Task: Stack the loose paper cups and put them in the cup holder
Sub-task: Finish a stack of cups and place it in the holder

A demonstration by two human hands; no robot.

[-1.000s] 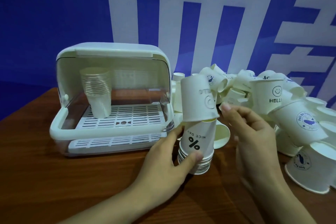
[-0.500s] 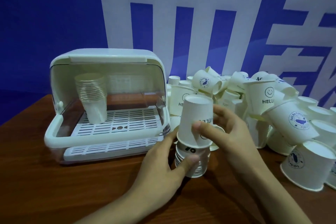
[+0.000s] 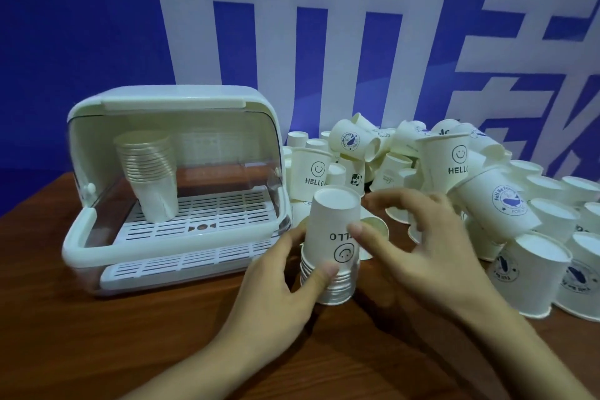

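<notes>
Head view is showing the HELLO cup [image 3: 336, 224], held tilted above a second ago, now sitting fully nested on the stack [image 3: 328, 276] the left hand [image 3: 276, 286] is gripping, while the right hand [image 3: 418, 237] is loosening, fingers spread, so the stack is growing toward the cup holder [image 3: 168, 185].

Your left hand [image 3: 276, 289] reaches in from the lower left, forearm angled up and to the right, its thumb and fingers [image 3: 324, 273] curled around the stack of upturned cups [image 3: 331, 243] near its lower rims. Your right hand [image 3: 431, 243] comes in from the lower right, fingers spread and loosely bent, with the thumb tip against the stack's top cup.
</notes>
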